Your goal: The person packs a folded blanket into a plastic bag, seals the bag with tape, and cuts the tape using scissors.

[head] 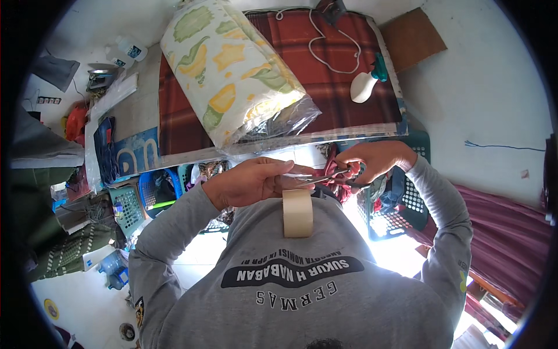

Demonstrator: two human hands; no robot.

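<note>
My left hand (257, 181) holds the end of a roll of adhesive tape (298, 214), its fingers pointing to the right. The wide, cream-looking roll hangs just below those fingers, in front of my grey sweatshirt. A clear strip shows faintly by the fingertips. In my right hand (379, 160) is a pair of scissors (333, 176), gripped by the handles. Their blades point left and reach the strip beside my left fingers; whether they touch it I cannot tell. Beyond both hands, a plastic-wrapped bundle (235, 74) with a yellow and green print lies on the table.
A red plaid cloth (335, 111) covers part of the table (146, 94). On it are a white spray bottle (364, 86) with a green head and a pale cable (311, 43). Baskets (126, 209) with clothes stand under the front edge. A purple curtain (501, 235) hangs at right.
</note>
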